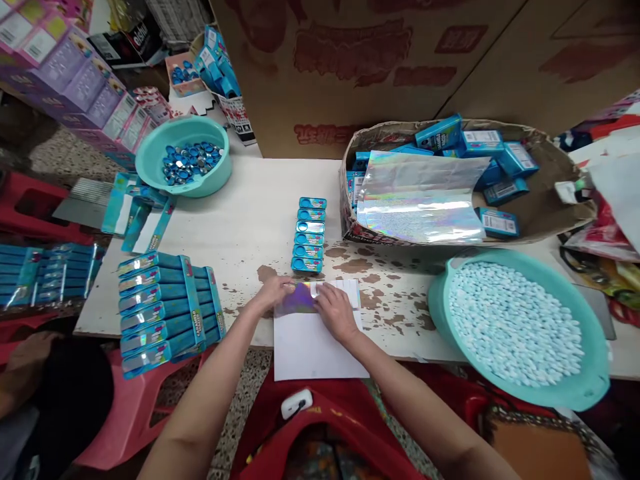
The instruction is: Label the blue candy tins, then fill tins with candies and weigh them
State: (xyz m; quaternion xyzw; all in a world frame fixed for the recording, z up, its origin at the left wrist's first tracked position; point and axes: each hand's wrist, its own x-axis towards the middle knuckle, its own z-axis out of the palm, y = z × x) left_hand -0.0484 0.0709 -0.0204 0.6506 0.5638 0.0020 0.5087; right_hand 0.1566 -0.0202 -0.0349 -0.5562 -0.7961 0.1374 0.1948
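A small piece of shiny holographic film (301, 300) lies over a white paper sheet (317, 347) at the table's front edge. My left hand (273, 295) pinches the film's upper left corner, fingers closed. On its right side, my right hand (337, 312) has bent fingers closed at the film's edge, over a pale strip of labels or paper (347, 291). What lies under those fingertips is hidden. Just beyond my hands, several small blue boxes with round openings (309, 239) stand in a column on the table.
Bundled blue boxes (167, 313) are stacked at left. Behind them is a teal basin (220, 177) of small blue lids. A carton (415, 241) at right holds blue boxes and a large holographic sheet (420, 200). Nearby stands a teal tub (440, 300) of pale candies. Someone sits at far left.
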